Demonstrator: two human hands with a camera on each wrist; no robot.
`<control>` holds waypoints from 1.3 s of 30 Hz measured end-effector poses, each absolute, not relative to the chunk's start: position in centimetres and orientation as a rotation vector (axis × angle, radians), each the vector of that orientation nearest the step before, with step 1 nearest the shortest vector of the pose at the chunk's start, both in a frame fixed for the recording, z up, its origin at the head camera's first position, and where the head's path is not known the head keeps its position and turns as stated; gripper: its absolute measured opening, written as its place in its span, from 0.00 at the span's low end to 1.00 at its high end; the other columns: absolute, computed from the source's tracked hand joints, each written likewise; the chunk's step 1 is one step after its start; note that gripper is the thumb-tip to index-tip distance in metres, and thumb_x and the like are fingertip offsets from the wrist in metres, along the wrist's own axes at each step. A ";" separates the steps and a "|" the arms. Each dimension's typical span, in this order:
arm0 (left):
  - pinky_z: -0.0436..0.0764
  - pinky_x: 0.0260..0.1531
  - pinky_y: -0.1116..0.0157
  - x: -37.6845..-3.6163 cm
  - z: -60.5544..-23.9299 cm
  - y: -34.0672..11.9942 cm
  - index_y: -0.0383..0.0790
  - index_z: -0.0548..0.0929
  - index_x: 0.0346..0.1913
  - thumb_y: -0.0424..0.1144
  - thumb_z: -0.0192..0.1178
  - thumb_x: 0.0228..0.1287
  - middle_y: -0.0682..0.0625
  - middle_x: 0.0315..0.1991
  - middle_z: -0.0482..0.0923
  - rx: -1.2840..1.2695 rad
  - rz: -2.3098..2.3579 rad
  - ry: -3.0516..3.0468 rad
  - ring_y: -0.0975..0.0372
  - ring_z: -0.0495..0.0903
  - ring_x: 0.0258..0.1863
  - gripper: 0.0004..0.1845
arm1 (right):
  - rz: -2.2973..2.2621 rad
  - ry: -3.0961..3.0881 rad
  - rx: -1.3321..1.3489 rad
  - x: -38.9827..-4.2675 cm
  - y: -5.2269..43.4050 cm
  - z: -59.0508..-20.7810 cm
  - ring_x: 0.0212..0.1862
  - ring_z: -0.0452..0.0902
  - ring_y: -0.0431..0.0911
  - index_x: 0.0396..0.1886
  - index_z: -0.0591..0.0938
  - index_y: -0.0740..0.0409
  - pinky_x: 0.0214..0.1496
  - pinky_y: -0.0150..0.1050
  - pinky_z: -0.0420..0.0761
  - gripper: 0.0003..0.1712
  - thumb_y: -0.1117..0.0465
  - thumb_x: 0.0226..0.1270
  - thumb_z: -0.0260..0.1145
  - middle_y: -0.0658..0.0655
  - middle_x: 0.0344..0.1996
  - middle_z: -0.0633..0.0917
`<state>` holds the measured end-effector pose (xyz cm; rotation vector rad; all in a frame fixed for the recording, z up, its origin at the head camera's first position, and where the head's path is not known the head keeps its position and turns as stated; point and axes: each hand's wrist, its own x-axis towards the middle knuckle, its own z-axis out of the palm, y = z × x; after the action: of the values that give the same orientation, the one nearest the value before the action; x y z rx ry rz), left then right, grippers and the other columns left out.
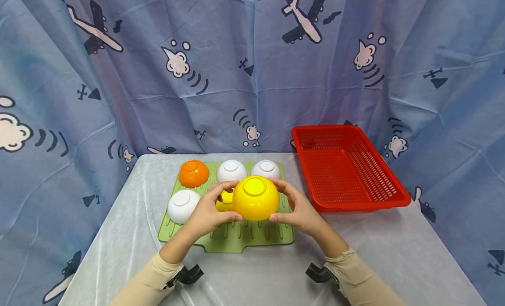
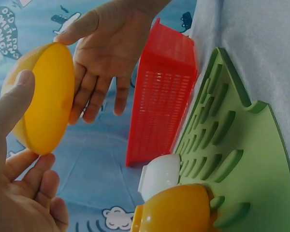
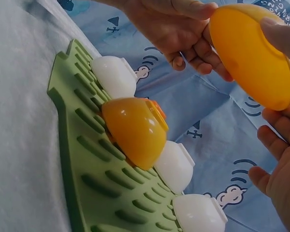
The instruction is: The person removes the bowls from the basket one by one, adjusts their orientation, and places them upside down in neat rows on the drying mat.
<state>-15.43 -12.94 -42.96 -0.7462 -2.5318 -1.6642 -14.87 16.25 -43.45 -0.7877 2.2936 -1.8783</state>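
We see both hands raised over the green drying mat (image 1: 252, 241), holding one yellow bowl (image 1: 255, 204) upside down between them, base ring up, lifted clear of the mat. Left hand (image 1: 209, 214) cups the bowl's left side, thumb along the lower rim and fingers curled over the far upper edge; the left wrist view shows the thumb (image 2: 12, 104) lying on the bowl's outer wall. Right hand (image 1: 297, 209) mirrors it on the right side, thumb low at the rim, fingers wrapped over the top; so each grip is curved round the bowl, not spread flat. Both forearms come in from the bottom edge, angled inward, in beige sleeves (image 1: 154, 277), wrists about level. A second yellow bowl (image 1: 224, 201) sits upside down on the mat just behind and below the held one, partly hidden by the left hand. Also inverted on the mat: an orange bowl (image 1: 193, 173) at the far left, two white bowls (image 1: 231, 170) in the far row, another white bowl (image 1: 183, 205) near left. A red basket (image 1: 347, 165) stands on the grey surface (image 1: 394, 262) to the right of the mat, close beside it.
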 end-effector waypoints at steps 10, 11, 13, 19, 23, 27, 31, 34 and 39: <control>0.75 0.55 0.51 -16.2 -43.0 -12.7 0.55 0.76 0.69 0.47 0.84 0.44 0.56 0.63 0.78 -0.854 -1.504 -2.606 0.59 0.72 0.60 0.45 | -1.608 2.583 -0.731 -14.7 17.1 -43.6 0.78 0.57 0.56 0.76 0.67 0.36 0.74 0.72 0.54 0.55 0.53 0.49 0.85 0.51 0.75 0.69; 0.75 0.56 0.51 -16.4 -43.0 -12.6 0.54 0.76 0.70 0.47 0.84 0.44 0.56 0.64 0.77 -0.869 -1.483 -2.618 0.59 0.71 0.61 0.45 | -1.596 2.601 -0.726 -14.7 17.2 -43.7 0.78 0.58 0.56 0.76 0.68 0.37 0.74 0.72 0.55 0.55 0.53 0.48 0.86 0.52 0.75 0.69; 0.75 0.59 0.49 -16.7 -43.0 -12.3 0.54 0.76 0.70 0.48 0.84 0.44 0.56 0.66 0.76 -0.893 -1.450 -2.645 0.59 0.71 0.64 0.45 | -1.578 2.627 -0.709 -14.7 17.5 -44.1 0.77 0.59 0.56 0.75 0.69 0.39 0.74 0.71 0.56 0.55 0.53 0.47 0.86 0.52 0.74 0.69; 0.73 0.65 0.48 -18.3 -43.1 -11.3 0.50 0.76 0.70 0.51 0.84 0.44 0.54 0.67 0.76 -0.960 -1.344 -2.728 0.57 0.70 0.66 0.46 | -1.561 2.682 -0.660 -14.7 17.9 -45.2 0.77 0.60 0.57 0.76 0.69 0.45 0.74 0.70 0.58 0.55 0.56 0.47 0.86 0.54 0.73 0.70; 0.73 0.65 0.50 -19.5 -43.4 -10.7 0.46 0.78 0.69 0.52 0.84 0.42 0.51 0.66 0.77 -1.003 -1.240 -2.762 0.55 0.70 0.64 0.47 | -1.564 2.696 -0.605 -14.7 18.1 -45.8 0.77 0.60 0.58 0.76 0.68 0.48 0.73 0.71 0.57 0.55 0.56 0.47 0.86 0.56 0.73 0.70; 0.72 0.65 0.51 -20.6 -43.8 -10.2 0.48 0.78 0.68 0.54 0.84 0.40 0.51 0.65 0.77 -1.028 -1.170 -2.788 0.55 0.71 0.63 0.47 | -1.544 2.707 -0.532 -14.9 18.3 -46.3 0.77 0.59 0.58 0.76 0.68 0.49 0.74 0.70 0.57 0.55 0.56 0.48 0.86 0.56 0.74 0.69; 0.72 0.65 0.52 -21.4 -44.1 -9.9 0.49 0.78 0.68 0.56 0.84 0.40 0.54 0.64 0.79 -1.023 -1.123 -2.828 0.56 0.72 0.62 0.47 | -1.529 2.711 -0.474 -15.2 18.3 -46.8 0.77 0.59 0.59 0.76 0.68 0.51 0.74 0.69 0.57 0.54 0.57 0.49 0.85 0.58 0.74 0.68; 0.72 0.65 0.53 -21.9 -44.4 -9.6 0.49 0.78 0.67 0.56 0.83 0.41 0.56 0.63 0.79 -1.016 -1.096 -2.862 0.57 0.73 0.62 0.46 | -1.518 2.705 -0.431 -15.4 18.4 -47.1 0.77 0.58 0.59 0.76 0.67 0.52 0.75 0.68 0.58 0.55 0.57 0.49 0.85 0.59 0.75 0.67; 0.68 0.67 0.52 -22.6 -44.8 -9.2 0.48 0.79 0.67 0.57 0.83 0.43 0.55 0.63 0.80 -1.041 -1.040 -2.893 0.57 0.73 0.63 0.45 | -1.466 2.716 -0.355 -15.9 18.4 -47.8 0.77 0.59 0.61 0.76 0.68 0.55 0.74 0.67 0.60 0.55 0.55 0.50 0.85 0.62 0.74 0.67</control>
<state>-22.56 -9.23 -44.78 -1.0413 -2.8933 -1.0404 -15.86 18.38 -47.84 -0.3547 2.7164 -1.4664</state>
